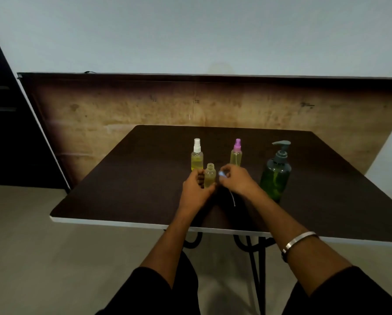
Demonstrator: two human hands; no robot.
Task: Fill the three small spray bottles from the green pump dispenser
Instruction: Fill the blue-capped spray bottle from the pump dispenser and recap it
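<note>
An uncapped small spray bottle (210, 177) with yellowish liquid stands mid-table, and my left hand (196, 192) grips its lower body. My right hand (235, 179) pinches that bottle's pale blue spray cap (221, 173) just right of the bottle's neck, with its thin dip tube (232, 198) hanging down toward the table. Behind stand a white-capped spray bottle (197, 155) and a pink-capped spray bottle (236, 153), both holding yellow liquid. The green pump dispenser (276, 173) stands upright to the right of my right hand.
The dark square table (122, 178) has a white front edge close to me and black metal legs below. A brown panel leans against the wall behind it. A silver bangle (298, 241) sits on my right wrist.
</note>
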